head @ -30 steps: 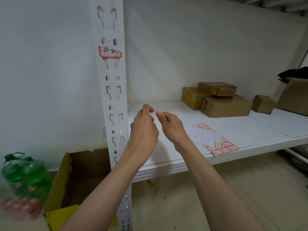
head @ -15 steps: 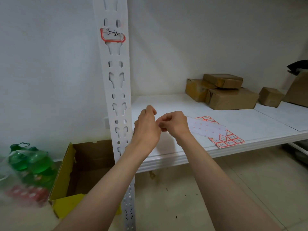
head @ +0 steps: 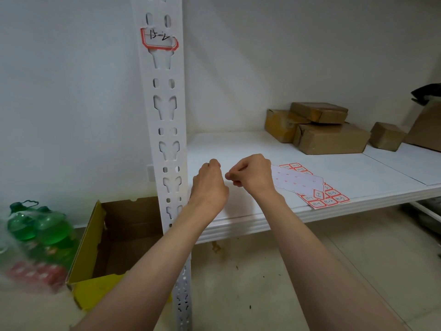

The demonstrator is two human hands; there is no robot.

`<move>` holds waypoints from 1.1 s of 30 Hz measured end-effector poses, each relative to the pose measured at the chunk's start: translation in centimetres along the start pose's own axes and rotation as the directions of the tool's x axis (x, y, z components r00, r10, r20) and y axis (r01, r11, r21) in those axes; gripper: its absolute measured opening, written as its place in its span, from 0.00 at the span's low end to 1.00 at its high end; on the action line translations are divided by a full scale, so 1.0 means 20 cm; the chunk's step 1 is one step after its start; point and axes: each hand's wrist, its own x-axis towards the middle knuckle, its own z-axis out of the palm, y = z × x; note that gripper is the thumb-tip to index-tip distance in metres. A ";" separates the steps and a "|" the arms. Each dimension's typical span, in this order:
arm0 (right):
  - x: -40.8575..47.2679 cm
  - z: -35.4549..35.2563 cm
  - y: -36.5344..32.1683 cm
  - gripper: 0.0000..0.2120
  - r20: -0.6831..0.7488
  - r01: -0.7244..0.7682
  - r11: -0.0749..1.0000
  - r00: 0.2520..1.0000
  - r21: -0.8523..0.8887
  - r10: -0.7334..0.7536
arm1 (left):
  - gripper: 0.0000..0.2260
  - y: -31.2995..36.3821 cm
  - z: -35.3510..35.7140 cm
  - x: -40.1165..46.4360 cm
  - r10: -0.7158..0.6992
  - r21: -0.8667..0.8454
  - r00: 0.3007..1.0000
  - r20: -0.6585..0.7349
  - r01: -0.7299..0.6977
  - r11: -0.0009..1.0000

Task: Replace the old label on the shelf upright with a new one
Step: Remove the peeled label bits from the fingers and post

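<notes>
A white perforated shelf upright [head: 167, 130] carries a red-bordered label [head: 159, 38] with black handwriting, stuck high up across its holes. My left hand [head: 208, 187] and my right hand [head: 253, 175] hover close together in front of the shelf's front edge, well below the label. Both have curled fingers. The right thumb and forefinger tips press together, and I see nothing between them. A sheet of red-bordered labels [head: 329, 199] lies on the white shelf board [head: 238, 144] to the right of my hands, partly under a peeled backing sheet [head: 296, 181].
Brown cardboard parcels [head: 329, 137] are stacked at the back right of the shelf, with a larger carton [head: 427, 130] at the far right. On the floor to the left stand an open yellow-edged box [head: 88, 240] and green bottles [head: 40, 228].
Both hands have dropped a little and their fingers have curled in from nearly straight. The view has tilted, so the label sits higher in the frame.
</notes>
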 end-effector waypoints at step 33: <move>0.01 -0.05 0.01 0.04 0.065 0.022 0.980 0.997 0.199 -0.035 | 0.21 -0.01 0.03 0.03 -0.005 -0.180 0.999 -0.054 -0.005 0.984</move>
